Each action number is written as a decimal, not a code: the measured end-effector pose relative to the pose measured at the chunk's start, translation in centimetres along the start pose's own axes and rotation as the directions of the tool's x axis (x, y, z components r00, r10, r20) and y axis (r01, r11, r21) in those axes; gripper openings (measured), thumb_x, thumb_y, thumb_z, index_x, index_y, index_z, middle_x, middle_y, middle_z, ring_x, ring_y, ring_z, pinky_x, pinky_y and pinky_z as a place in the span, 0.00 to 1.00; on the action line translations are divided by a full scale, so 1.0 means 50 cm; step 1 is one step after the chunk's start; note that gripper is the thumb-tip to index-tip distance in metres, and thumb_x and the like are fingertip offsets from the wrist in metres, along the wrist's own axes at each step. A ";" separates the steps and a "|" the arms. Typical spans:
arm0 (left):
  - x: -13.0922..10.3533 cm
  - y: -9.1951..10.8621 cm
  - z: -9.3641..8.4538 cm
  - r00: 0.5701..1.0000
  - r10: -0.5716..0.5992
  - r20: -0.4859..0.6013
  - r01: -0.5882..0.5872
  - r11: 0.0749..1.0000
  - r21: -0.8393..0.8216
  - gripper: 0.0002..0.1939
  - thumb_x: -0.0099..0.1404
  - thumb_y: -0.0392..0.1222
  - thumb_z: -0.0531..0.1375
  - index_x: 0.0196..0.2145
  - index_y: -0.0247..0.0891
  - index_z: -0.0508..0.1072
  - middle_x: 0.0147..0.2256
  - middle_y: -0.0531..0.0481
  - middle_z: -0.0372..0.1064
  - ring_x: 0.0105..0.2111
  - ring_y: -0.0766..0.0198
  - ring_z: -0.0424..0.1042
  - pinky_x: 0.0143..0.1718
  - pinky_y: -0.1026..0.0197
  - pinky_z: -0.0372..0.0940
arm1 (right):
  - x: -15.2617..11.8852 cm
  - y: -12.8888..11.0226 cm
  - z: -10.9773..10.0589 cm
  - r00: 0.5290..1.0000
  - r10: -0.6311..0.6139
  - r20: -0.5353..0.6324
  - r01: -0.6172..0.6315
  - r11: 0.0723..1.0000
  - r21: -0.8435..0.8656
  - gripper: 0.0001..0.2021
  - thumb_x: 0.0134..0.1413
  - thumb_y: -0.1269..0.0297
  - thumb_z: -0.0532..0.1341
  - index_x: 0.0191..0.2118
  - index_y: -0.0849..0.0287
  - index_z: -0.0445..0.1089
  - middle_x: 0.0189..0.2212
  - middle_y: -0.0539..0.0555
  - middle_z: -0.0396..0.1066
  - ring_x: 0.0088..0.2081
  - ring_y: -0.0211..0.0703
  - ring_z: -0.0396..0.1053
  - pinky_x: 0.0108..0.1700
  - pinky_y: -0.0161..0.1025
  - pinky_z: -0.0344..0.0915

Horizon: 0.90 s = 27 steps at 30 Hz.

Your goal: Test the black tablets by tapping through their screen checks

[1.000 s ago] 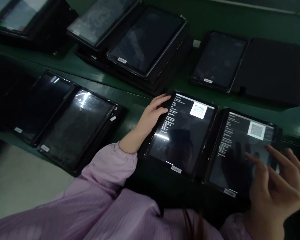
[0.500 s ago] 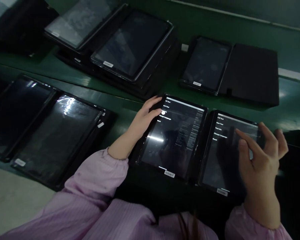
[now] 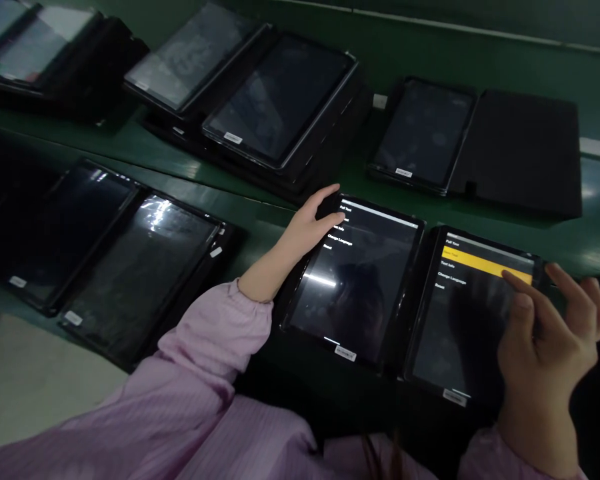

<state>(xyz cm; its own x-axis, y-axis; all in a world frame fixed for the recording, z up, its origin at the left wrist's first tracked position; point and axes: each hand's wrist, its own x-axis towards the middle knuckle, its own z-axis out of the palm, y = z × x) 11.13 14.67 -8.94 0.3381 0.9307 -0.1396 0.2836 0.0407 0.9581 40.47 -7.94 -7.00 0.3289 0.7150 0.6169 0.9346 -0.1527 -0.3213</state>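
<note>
Two lit tablets lie side by side before me, each with a dark menu on its screen. At the upper left corner of the left tablet (image 3: 360,293) is my left hand (image 3: 307,233), thumb over the menu and fingers stretched along the edge; it grips nothing. The right tablet (image 3: 450,333) has a yellow bar across its second menu line. My right hand (image 3: 550,333) is over its right side, index fingertip at that bar, the other fingers apart and holding nothing. Small white labels sit on the lower edges of both tablets.
Behind them, a dark tablet (image 3: 425,133) lies beside a flat black case (image 3: 525,153). Stacked tablets (image 3: 285,100) stand at the upper middle, more (image 3: 45,47) at the far left. Another pair, including a glossy tablet (image 3: 145,287), lies left of my arm on the green table (image 3: 260,237).
A yellow bar has appeared on the right tablet's second line under my right index finger. On the left tablet, faint overlaid text has gone, leaving the menu. The view has shifted slightly.
</note>
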 end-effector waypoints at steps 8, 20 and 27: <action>-0.007 -0.010 -0.002 0.999 0.011 -0.040 -0.018 0.982 -0.189 0.33 0.66 0.53 0.63 0.65 0.38 0.75 0.66 0.43 0.73 0.71 0.40 0.66 0.76 0.38 0.54 | 0.004 -0.001 -0.004 0.993 -0.098 -0.068 0.100 0.995 0.020 0.11 0.72 0.64 0.64 0.41 0.55 0.85 0.53 0.57 0.82 0.65 0.61 0.72 0.61 0.58 0.72; -0.056 -0.030 -0.012 0.996 0.037 -0.079 -0.054 0.970 -0.236 0.28 0.63 0.49 0.67 0.60 0.44 0.79 0.68 0.46 0.72 0.73 0.41 0.63 0.76 0.38 0.55 | -0.002 -0.013 -0.025 0.987 -0.104 0.119 0.103 0.995 0.009 0.11 0.73 0.65 0.62 0.50 0.55 0.83 0.63 0.62 0.74 0.72 0.68 0.61 0.67 0.68 0.66; -0.055 -0.023 -0.011 0.993 0.023 -0.114 -0.045 0.980 -0.195 0.26 0.61 0.50 0.69 0.57 0.45 0.82 0.67 0.48 0.72 0.74 0.42 0.62 0.77 0.38 0.55 | -0.006 -0.019 -0.032 0.973 -0.094 0.210 0.097 0.995 -0.008 0.14 0.74 0.63 0.60 0.58 0.53 0.80 0.71 0.62 0.65 0.76 0.71 0.52 0.72 0.74 0.56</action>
<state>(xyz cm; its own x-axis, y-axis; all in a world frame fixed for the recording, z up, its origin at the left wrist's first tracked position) 9.38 12.25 -9.50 0.2395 0.9669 -0.0884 0.0874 0.0692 0.9938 39.72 -9.11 -5.74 0.2040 0.8537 0.4792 0.9632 -0.0876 -0.2540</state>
